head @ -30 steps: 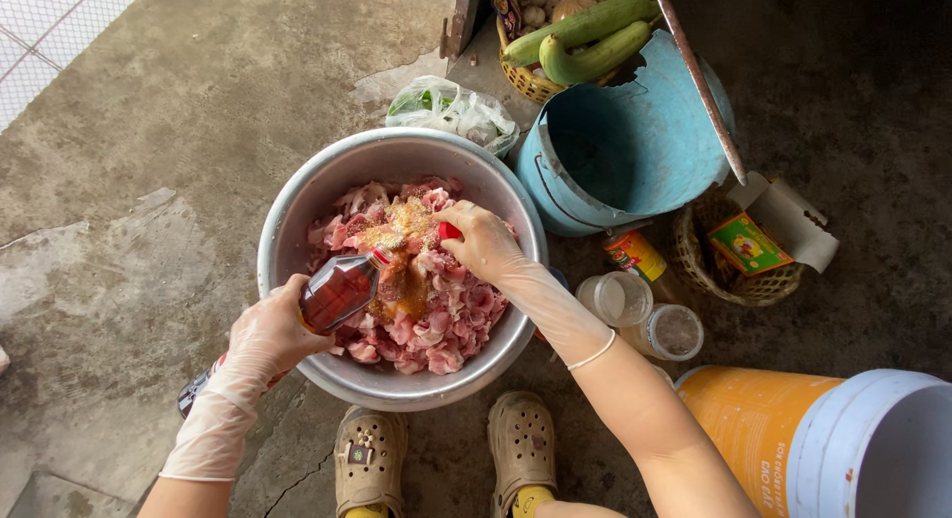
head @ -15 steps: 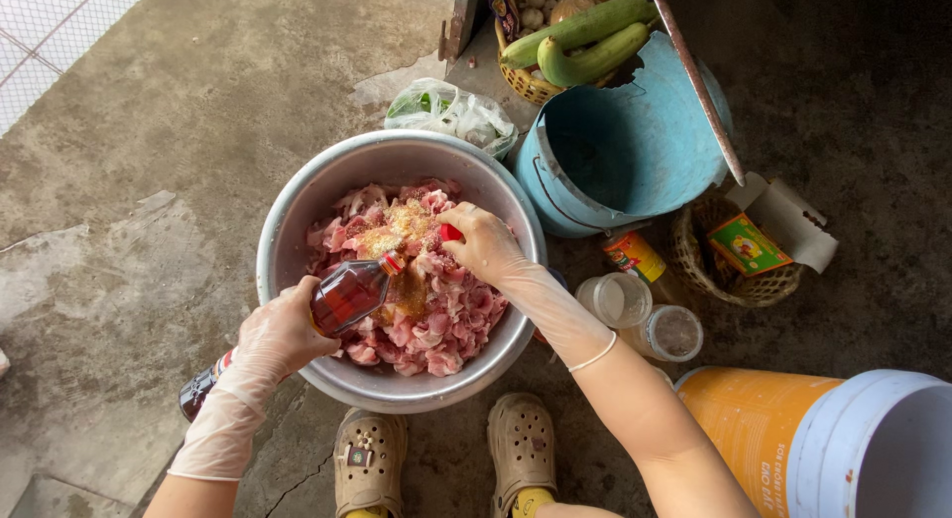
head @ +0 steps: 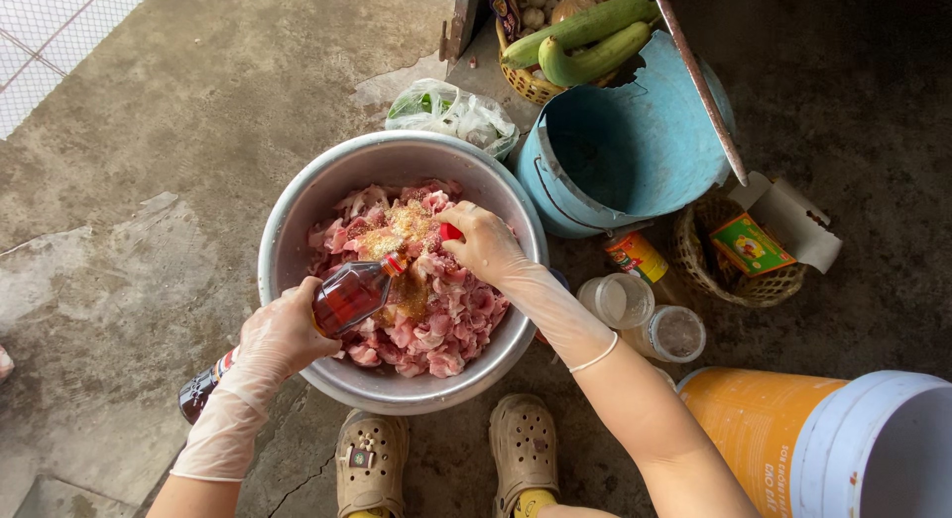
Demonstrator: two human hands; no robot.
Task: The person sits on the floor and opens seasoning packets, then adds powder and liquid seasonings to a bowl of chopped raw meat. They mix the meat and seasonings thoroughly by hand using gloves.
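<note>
Bare concrete floor (head: 178, 131) lies open to the left and far left of the metal bowl (head: 297, 240), giving clear passage. On the right the way is crowded: a blue bucket (head: 635, 151) just beside the bowl, two jars (head: 645, 315), a small wicker basket (head: 729, 265) and an orange tub (head: 793, 439). A plastic bag (head: 451, 112) and a vegetable basket (head: 555, 52) block the far side.
</note>
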